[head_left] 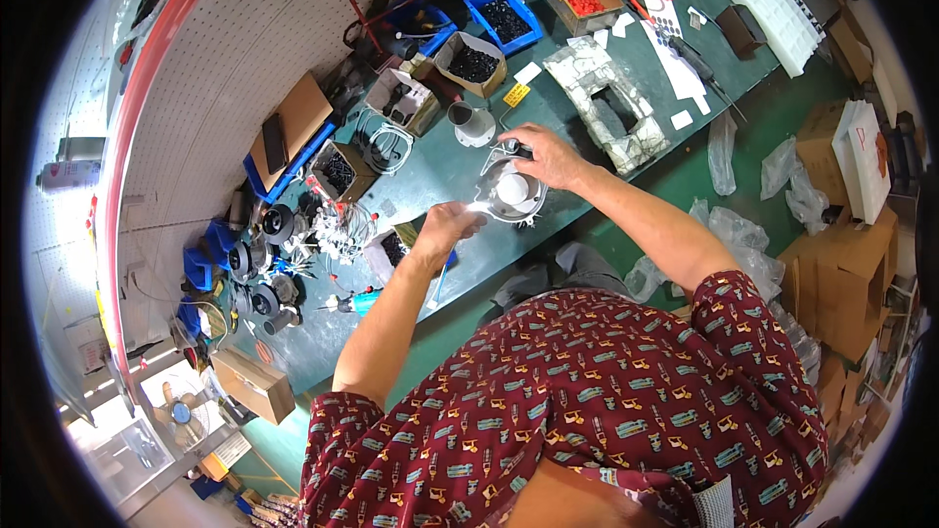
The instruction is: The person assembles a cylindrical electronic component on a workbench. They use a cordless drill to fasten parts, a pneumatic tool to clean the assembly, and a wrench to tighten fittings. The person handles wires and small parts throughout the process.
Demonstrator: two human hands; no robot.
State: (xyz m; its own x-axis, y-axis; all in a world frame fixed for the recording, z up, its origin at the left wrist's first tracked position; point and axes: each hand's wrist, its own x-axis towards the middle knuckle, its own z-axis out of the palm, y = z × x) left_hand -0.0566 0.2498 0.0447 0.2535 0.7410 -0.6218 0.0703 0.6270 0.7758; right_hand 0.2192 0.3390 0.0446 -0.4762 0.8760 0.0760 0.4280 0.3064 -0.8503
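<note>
Housing (513,191) gripped by both hands, seemingly at bench edge (548,235).

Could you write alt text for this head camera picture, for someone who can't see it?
Seen from above, a person in a dark red patterned shirt holds a round silver-grey metal part over a green workbench, left hand at its near edge, right hand on top. Blue bins and cardboard boxes of small black parts crowd the bench.

Bright, even light; fisheye-bent edges
</note>
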